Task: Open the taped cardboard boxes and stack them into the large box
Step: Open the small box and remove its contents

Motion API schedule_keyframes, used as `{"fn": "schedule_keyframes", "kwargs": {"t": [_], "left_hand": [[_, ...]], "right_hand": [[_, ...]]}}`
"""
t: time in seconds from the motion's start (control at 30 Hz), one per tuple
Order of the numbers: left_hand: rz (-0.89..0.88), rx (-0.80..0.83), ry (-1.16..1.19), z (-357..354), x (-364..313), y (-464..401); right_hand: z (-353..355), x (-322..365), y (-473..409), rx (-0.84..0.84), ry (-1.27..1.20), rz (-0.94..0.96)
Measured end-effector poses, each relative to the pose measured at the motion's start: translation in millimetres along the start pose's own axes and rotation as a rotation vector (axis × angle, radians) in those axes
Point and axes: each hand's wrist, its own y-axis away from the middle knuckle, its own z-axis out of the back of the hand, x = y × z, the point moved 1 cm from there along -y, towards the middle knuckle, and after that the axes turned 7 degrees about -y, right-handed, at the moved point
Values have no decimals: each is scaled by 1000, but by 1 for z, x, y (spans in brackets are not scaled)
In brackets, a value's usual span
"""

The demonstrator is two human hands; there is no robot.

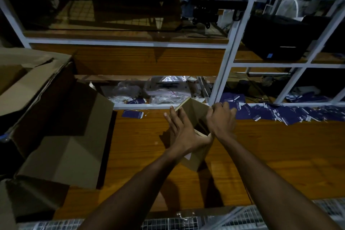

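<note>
A small brown cardboard box [194, 115] stands open-topped and tilted above the wooden table [261, 155], between both hands. My left hand [182, 130] lies flat along its left wall with straight fingers pointing up, its thumb hooked over the near rim. My right hand [221, 119] grips the right wall from above, fingers curled over the rim. A white label shows on the box's lower side. The large cardboard box [63, 136] sits open at the left, its flaps spread and its inside dark.
Dark blue hang tags [280, 113] litter the table's far right and one lies near the middle [133, 114]. Clear plastic bags [164, 89] sit on a low shelf behind. A white metal rack [224, 58] rises beyond, holding a black case [280, 37]. More cardboard [18, 73] stands far left.
</note>
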Motion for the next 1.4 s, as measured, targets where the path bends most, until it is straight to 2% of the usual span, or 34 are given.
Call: {"fn": "schedule_keyframes", "kwargs": {"t": [0.23,0.37,0.53,0.73,0.9,0.97,1.0,1.1,1.17,1.3,1.4], "left_hand": [[128,231,-56,22,-14,-13],[103,298,-45,28,-12,-22],[42,230,37,22,-9,-23],[-77,149,68,18,6,-29],[-85,49,254,11,22,-27],[-76,-41,321,14,27,-27],[-52,-102,297,15,29,-27],[48,-194,21,19,25,-18],[60,-145,-64,20,21,-11],[-8,52,-52,20,21,-9],[38,32,-53,20,16,-10]], "right_hand": [[2,-12,3,-59,-213,-73],[1,-13,5,-79,-230,-117],[-1,-15,6,-92,-214,-161],[-1,-26,6,-11,-153,-124],[0,-21,19,62,-169,-71],[1,-17,21,82,-210,-40],[0,-14,22,109,-257,-29],[-9,-4,26,207,-439,-44],[-13,0,31,220,-531,-94],[-13,-4,30,234,-608,-183],[-9,-2,29,248,-620,-179]]}}
